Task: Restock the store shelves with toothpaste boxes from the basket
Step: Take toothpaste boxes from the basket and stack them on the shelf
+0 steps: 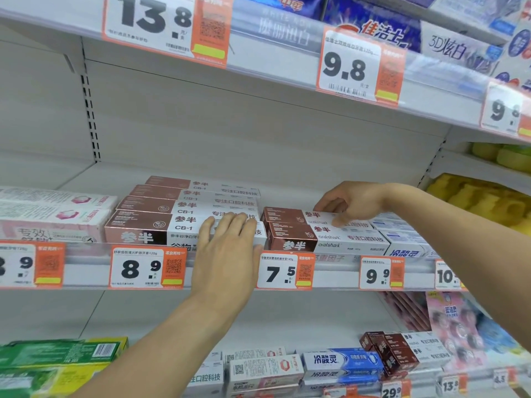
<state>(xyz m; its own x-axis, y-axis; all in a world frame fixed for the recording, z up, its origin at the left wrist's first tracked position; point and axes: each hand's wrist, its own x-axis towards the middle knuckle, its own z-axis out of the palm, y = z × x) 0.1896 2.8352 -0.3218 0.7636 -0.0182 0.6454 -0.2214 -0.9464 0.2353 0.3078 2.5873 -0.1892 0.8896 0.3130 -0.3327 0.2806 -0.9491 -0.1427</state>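
Several brown-and-white toothpaste boxes [161, 222] lie side by side on the middle shelf [218, 272]. My left hand [230, 251] lies flat with straight fingers on the right end of the front box. To the right, two darker brown-and-white boxes [296, 234] lie in a row. My right hand [350, 203] reaches in from the right and its curled fingers rest on the rear box of that pair. The basket is out of view.
Pink-and-white boxes [51, 216] sit at the shelf's left, blue-and-white ones [402, 237] at its right. Price tags [148, 267] line the shelf edges. The upper shelf [287, 61] overhangs close above. More toothpaste boxes [342, 363] fill the lower shelf. Yellow sponges [474, 196] sit far right.
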